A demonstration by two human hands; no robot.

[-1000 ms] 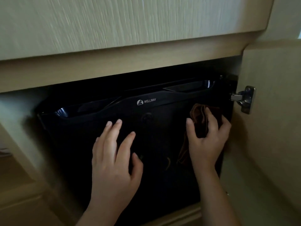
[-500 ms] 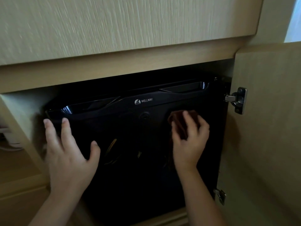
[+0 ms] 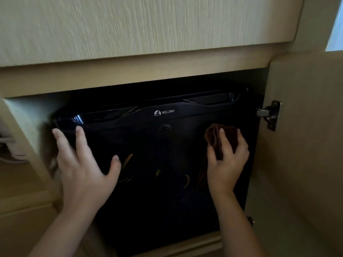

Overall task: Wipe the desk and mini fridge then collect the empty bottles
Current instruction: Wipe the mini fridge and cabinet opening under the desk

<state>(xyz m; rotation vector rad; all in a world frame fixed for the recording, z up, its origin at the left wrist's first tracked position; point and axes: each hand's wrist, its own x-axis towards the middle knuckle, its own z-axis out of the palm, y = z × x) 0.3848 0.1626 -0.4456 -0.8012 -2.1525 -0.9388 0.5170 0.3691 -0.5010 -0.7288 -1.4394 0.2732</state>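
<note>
A black mini fridge (image 3: 163, 197) with a glossy door and a WELLWAY logo sits inside a light wooden cabinet. My right hand (image 3: 226, 164) presses a folded dark brown cloth (image 3: 217, 138) against the upper right of the fridge door, fingers spread over the cloth. My left hand (image 3: 81, 167) lies flat with straight fingers on the door's upper left, fingertips near the top left corner. No bottles are in view.
The cabinet door (image 3: 304, 145) stands swung out to the right, with a metal hinge (image 3: 271, 115) by the fridge's top right corner. A wooden panel (image 3: 148, 26) overhangs above. White cables (image 3: 9, 145) lie at the far left.
My left hand slid from the door's middle to its upper left edge. The right hand with the cloth moved left from the right edge and stayed high on the door.
</note>
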